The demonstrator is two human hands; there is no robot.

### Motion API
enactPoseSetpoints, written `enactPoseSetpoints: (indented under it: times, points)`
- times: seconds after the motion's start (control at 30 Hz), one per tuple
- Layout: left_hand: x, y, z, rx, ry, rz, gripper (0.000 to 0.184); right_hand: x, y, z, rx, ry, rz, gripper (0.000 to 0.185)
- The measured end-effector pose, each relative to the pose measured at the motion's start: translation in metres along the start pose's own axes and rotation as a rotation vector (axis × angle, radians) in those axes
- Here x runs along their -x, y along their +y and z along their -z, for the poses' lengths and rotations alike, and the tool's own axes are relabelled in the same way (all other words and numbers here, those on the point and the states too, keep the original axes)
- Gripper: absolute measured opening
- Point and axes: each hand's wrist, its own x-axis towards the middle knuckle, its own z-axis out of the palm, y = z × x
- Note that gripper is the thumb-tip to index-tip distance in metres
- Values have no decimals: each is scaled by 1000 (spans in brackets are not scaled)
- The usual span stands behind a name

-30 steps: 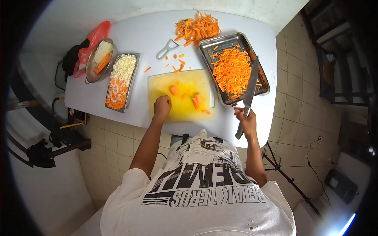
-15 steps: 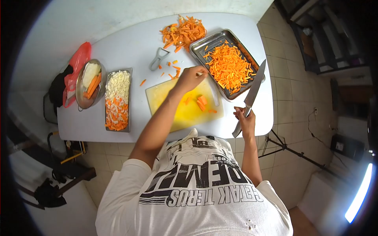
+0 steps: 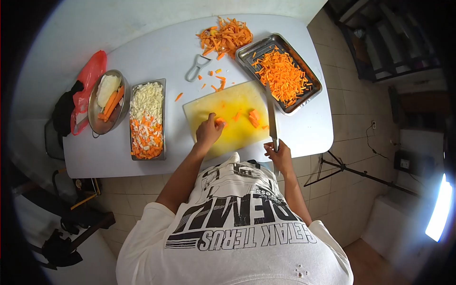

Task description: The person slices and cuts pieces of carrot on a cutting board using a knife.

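My left hand (image 3: 208,132) is low over the left part of the yellow-stained cutting board (image 3: 199,110), its fingers closed around a small carrot piece (image 3: 219,121). In my right hand (image 3: 281,156) is the handle of a large kitchen knife (image 3: 272,118), whose blade points away from me along the board's right edge. A stack of carrot slices (image 3: 254,118) rests on the board between the hands, with a few scraps around it. Beyond the board's far right corner, a metal tray (image 3: 247,53) holds a heap of carrot sticks (image 3: 283,76).
A peeler (image 3: 195,69) and a pile of carrot peelings (image 3: 225,37) lie at the back. To the left stand a long metal pan (image 3: 164,121) of chopped white and orange vegetables and a metal bowl (image 3: 97,124) with whole carrots. A red plastic bag (image 3: 95,69) lies beside the bowl.
My left hand has moved from beside the tray back to the board's left side, onto a carrot piece. The knife has swung left from over the tray's right side to the board's right edge.
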Motion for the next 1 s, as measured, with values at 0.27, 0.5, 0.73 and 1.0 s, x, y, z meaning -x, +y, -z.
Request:
enactPoseSetpoints:
  times: [0.27, 0.5, 0.73, 1.0]
  points:
    - [21, 13, -21, -183, 287, -127, 60, 12, 38, 8, 327, 42, 169, 31]
    - [-19, 68, -20, -271, 112, -236, 21, 22, 33, 28, 151, 85, 42, 30]
    - [-32, 52, -25, -327, 16, -185, 10, 18, 58, 43, 169, 151, 53, 35]
    - [-22, 47, -19, -278, 54, -405, 12, 19, 63, 54, 142, 109, 1, 35]
